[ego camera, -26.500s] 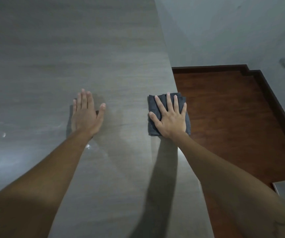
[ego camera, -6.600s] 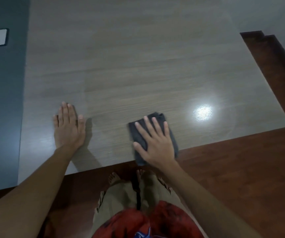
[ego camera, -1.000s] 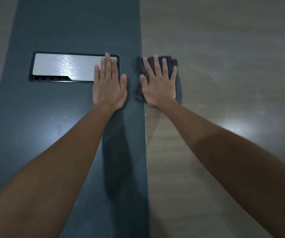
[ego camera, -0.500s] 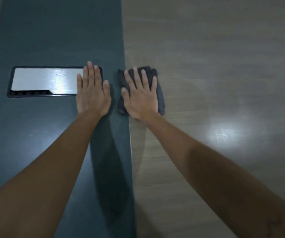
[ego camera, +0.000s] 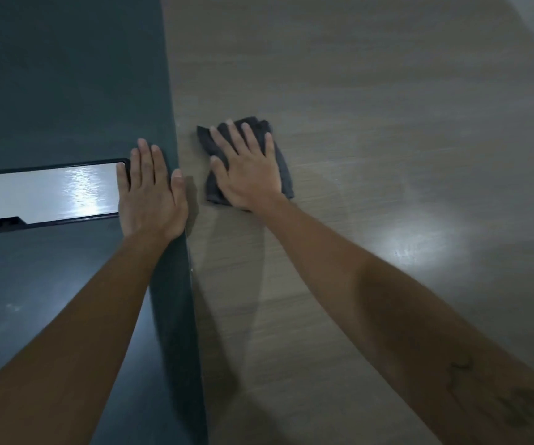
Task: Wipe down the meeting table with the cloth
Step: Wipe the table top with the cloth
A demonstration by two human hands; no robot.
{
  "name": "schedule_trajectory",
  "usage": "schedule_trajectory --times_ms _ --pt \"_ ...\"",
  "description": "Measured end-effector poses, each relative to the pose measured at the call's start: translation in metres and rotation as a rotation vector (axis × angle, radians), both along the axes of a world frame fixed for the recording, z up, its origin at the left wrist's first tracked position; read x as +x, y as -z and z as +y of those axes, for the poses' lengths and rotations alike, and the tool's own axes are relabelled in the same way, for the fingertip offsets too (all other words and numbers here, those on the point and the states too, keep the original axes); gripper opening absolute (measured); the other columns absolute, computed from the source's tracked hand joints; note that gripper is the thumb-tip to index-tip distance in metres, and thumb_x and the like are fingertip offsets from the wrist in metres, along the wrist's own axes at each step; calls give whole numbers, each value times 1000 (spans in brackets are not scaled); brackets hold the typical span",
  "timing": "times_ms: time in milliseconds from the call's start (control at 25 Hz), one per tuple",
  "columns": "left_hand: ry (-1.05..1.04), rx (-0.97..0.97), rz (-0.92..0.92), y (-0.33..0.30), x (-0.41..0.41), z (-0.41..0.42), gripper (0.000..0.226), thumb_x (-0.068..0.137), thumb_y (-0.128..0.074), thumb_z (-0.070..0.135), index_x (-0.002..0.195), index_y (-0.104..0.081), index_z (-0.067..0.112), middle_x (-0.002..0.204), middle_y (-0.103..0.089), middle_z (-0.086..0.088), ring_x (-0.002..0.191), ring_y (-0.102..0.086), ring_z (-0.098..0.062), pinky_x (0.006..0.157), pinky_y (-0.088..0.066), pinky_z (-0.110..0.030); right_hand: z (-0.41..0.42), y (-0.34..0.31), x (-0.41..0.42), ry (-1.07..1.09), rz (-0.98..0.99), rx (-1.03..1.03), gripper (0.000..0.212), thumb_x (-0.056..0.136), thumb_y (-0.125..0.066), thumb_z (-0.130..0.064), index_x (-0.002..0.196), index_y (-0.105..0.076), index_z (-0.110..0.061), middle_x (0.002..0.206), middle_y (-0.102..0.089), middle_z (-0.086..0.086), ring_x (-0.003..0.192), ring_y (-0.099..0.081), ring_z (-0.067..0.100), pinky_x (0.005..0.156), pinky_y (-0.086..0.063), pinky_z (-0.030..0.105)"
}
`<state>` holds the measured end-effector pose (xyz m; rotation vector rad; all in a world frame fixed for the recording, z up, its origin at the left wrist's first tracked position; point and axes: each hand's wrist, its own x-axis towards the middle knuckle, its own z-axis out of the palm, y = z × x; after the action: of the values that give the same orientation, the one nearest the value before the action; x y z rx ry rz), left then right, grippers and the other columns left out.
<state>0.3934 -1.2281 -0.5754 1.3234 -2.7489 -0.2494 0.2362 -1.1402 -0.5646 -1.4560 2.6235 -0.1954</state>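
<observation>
The right hand (ego camera: 249,175) presses flat, fingers spread, on the cloth (ego camera: 283,175), just right of the dark strip (ego camera: 66,75). Bare table (ego camera: 387,107) stretches right and far. The left hand (ego camera: 151,194) lies flat, holding nothing

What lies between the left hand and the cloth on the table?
Head view: nothing stands between left hand and cloth; only the seam where the dark centre strip meets bare wood-grain tabletop.

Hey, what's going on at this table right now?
A person is wiping a meeting table. Their right hand presses flat on a folded dark cloth lying on the wood-grain part of the top, just right of the dark centre strip. Their left hand rests flat on that strip, its fingers overlapping the end of a shiny metal cover plate set into it.
</observation>
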Motion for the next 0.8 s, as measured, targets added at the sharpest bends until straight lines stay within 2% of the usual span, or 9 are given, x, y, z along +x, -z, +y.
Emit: schedule_trajectory --times_ms 240,360,480,600,800 --pt "-12 13 -4 -3 -1 1 65 104 -5 44 158 -1 6 167 6 -9 154 5 -19 124 6 -40 125 -8 -142 304 -2 64 59 106 -24 -50 162 -13 -35 171 -9 -6 158 -4 21 126 1 54" --pt "-17 25 -13 -4 -4 3 66 104 -4 44 158 -1 7 167 6 -8 154 6 -18 124 7 -40 157 -14 -180 385 -18 106 59 106 -20 -50 163 -7 -36 171 -4 -4 158 0 22 125 2 56" --pt "-27 29 -5 -5 -4 2 68 102 -2 46 158 0 7 167 6 -8 154 6 -18 124 6 -39 138 -14 -178 467 -17 121 60 107 -19 -50 163 -4 -34 172 2 -1 158 5 26 124 6 58" --pt "-24 22 -4 -5 -2 1 70 100 2 48 158 1 8 167 7 -7 154 7 -17 124 6 -39 84 -16 -158 491 -46 118 61 107 -18 -49 163 -3 -31 171 4 1 157 7 29 123 8 60" --pt "-65 48 33 -8 2 2 69 101 -2 46 157 -1 6 167 6 -8 154 7 -18 124 7 -37 -29 -11 -93 243 -40 92 61 107 -19 -49 163 -5 -31 171 3 0 157 6 29 122 9 60"
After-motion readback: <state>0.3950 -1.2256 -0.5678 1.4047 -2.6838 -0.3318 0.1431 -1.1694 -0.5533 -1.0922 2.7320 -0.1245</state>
